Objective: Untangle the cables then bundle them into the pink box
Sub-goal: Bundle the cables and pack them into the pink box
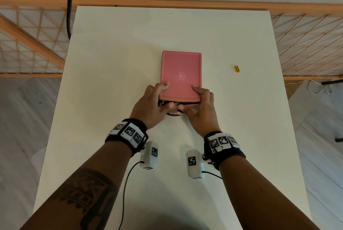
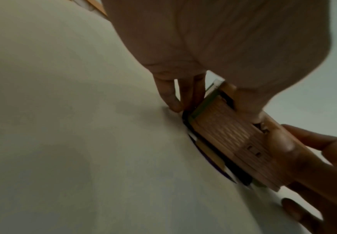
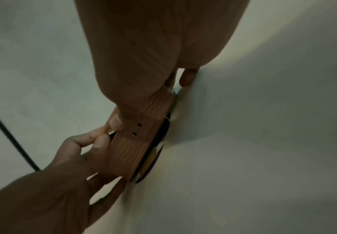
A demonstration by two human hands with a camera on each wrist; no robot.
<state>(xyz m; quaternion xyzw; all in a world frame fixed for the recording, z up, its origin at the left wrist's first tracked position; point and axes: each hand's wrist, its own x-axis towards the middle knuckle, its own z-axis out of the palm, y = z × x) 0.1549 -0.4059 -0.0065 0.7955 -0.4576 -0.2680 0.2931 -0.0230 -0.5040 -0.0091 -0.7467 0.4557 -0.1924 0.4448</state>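
Observation:
The pink box [image 1: 181, 73] lies on the white table [image 1: 111, 58] with its lid on top. My left hand [image 1: 157, 97] grips its near left corner, thumb on the lid. At the near right corner my right hand [image 1: 201, 99] grips the same way. Fingers of both hands curl under the lid's near edge. A dark cable end [image 1: 171, 103] shows in the gap there. A purple piece [image 1: 173, 115] pokes out from under the box. In the left wrist view the box side [image 2: 227, 136] rests over dark and purple cables [image 2: 213, 159]. The right wrist view shows the same box side [image 3: 135, 142].
A small yellow piece [image 1: 237, 68] lies alone on the table to the right of the box. A thick black cable [image 1: 70, 3] hangs past the table's far left corner. An orange lattice railing [image 1: 306, 40] runs behind and beside the table.

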